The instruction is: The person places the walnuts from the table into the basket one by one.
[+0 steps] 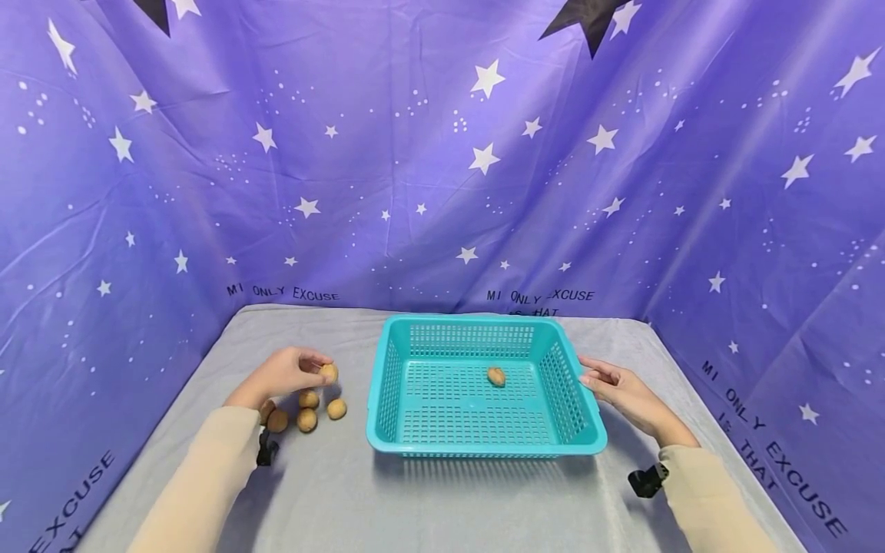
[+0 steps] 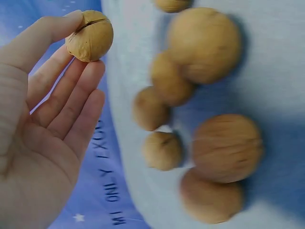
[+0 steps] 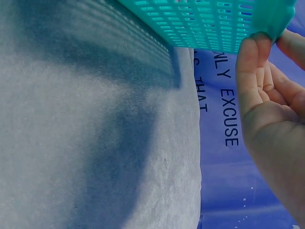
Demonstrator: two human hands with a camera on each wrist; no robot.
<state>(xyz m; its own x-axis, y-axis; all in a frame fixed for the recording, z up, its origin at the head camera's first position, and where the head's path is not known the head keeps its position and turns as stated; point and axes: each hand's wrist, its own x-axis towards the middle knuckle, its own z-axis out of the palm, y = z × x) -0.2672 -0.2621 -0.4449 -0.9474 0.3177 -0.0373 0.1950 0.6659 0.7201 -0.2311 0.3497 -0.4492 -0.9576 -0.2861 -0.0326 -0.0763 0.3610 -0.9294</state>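
Observation:
My left hand [image 1: 286, 374] pinches a walnut [image 2: 90, 36] between the thumb and fingertips, above the grey cloth left of the basket. A dark crack runs along this walnut's shell. Below and beside that hand lie several more walnuts [image 1: 307, 419], loosely grouped on the cloth. A turquoise plastic basket [image 1: 484, 448] with perforated walls stands in the middle, one walnut [image 1: 495, 376] on its floor. At the basket's right side, my right hand [image 1: 625, 395] grips the rim between thumb and fingers, as the right wrist view also shows.
Grey cloth [image 1: 318, 491] covers the table. Purple-blue curtains [image 1: 429, 184] with white stars and lettering enclose it at the back and both sides. A small black device [image 1: 647, 481] sits at the right wrist, another [image 1: 266, 448] at the left.

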